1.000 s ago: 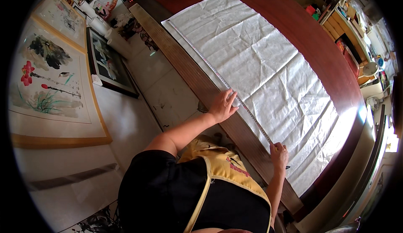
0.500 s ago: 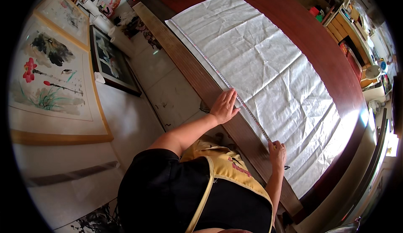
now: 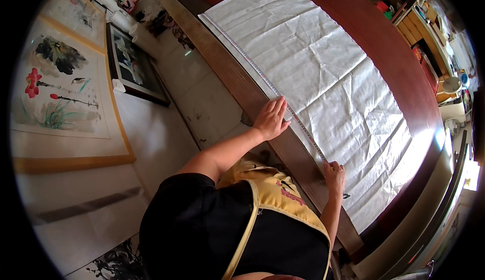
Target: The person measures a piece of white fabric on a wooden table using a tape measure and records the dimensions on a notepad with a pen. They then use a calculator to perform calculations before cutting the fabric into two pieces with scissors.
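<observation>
A large white sheet [image 3: 323, 73], creased with fold lines, lies over the dark red table. Along its near edge runs a stretched measuring tape [image 3: 247, 58], pale with fine markings. My left hand [image 3: 273, 119] rests flat at that edge, fingers straight and side by side, fingertips on the sheet beside the tape. Farther right, my right hand [image 3: 335, 178] is closed around the tape measure's body at the end of the stretched tape. A bit of yellow shows between its fingers; the rest of the body is hidden. A small black loop [image 3: 346, 196] sticks out beside this hand.
A long brown wooden board [image 3: 227, 80] lines the table's near side, in front of my body. Framed paintings [image 3: 65, 88] and white rolls [image 3: 121, 25] stand at the left. Shelves with mixed items [image 3: 429, 37] fill the far right, and long rolls [image 3: 424, 219] lie at the near right.
The view has shifted a little, so the sheet and table sit higher in the picture. Both hands keep nearly the same places, and the tape stays stretched along the edge.
</observation>
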Available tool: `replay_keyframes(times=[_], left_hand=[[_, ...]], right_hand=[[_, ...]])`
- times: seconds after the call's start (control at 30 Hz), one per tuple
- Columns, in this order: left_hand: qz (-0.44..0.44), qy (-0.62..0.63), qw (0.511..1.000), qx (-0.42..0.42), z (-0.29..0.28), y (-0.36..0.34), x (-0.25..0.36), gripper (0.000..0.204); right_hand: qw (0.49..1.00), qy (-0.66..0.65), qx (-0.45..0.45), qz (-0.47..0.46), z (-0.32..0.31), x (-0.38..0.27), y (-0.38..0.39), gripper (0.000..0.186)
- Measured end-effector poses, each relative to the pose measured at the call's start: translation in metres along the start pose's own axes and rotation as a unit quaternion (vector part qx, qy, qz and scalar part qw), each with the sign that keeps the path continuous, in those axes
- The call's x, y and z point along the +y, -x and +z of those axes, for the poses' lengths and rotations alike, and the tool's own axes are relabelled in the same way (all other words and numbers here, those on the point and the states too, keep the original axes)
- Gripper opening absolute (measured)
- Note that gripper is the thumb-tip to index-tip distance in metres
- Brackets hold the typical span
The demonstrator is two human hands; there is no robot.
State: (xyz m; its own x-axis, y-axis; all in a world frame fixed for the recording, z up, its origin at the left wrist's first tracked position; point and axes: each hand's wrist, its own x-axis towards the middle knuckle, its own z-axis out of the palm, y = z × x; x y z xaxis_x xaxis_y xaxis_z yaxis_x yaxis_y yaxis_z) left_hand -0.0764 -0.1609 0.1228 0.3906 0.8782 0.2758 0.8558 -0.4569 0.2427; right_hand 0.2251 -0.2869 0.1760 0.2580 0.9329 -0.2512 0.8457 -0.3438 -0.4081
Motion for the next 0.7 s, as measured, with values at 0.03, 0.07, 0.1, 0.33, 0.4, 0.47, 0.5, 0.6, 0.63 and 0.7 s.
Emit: replay_keyframes(times=[0.03,0.07,0.1,0.33,0.4,0.47,0.5,0.6,0.63,0.7], left_hand=[[0.001,-0.001,1.000,0.001,0.0010,0.0001,-0.0001,0.071],[0.002,-0.003,1.000,0.001,0.0017,0.0004,-0.0005,0.070],[0.001,-0.006,1.000,0.000,0.0018,0.0007,-0.0012,0.070],[-0.001,-0.010,1.000,-0.010,0.0015,-0.0004,-0.0014,0.071],[-0.001,-0.007,1.000,-0.012,0.0027,-0.0002,-0.0017,0.071],[0.000,-0.003,1.000,-0.011,0.0037,-0.0004,-0.0021,0.073],[-0.001,-0.004,1.000,-0.010,0.0035,-0.0001,-0.0019,0.073],[-0.002,-0.003,1.000,-0.015,0.0026,0.0008,-0.0012,0.073],[-0.002,-0.002,1.000,-0.017,0.0023,0.0007,-0.0014,0.073],[-0.004,0.000,1.000,-0.016,0.0015,0.0017,-0.0026,0.073]], right_hand=[[1.000,0.001,0.001,0.002,0.0018,0.0015,-0.0007,0.034],[1.000,0.003,0.002,0.004,0.0046,0.0050,-0.0017,0.034],[1.000,0.004,0.003,0.006,0.0063,0.0069,-0.0023,0.035],[1.000,-0.001,-0.001,0.001,0.0055,0.0080,-0.0038,0.035],[1.000,0.001,0.001,0.002,0.0052,0.0074,-0.0036,0.035],[1.000,0.002,0.004,0.000,0.0046,0.0067,-0.0028,0.034],[1.000,0.002,0.006,-0.002,0.0044,0.0066,-0.0023,0.034],[1.000,0.007,0.015,-0.004,0.0083,0.0093,-0.0019,0.035],[1.000,0.008,0.015,-0.006,0.0093,0.0101,-0.0021,0.035],[1.000,0.008,0.016,-0.010,0.0114,0.0109,-0.0018,0.035]])
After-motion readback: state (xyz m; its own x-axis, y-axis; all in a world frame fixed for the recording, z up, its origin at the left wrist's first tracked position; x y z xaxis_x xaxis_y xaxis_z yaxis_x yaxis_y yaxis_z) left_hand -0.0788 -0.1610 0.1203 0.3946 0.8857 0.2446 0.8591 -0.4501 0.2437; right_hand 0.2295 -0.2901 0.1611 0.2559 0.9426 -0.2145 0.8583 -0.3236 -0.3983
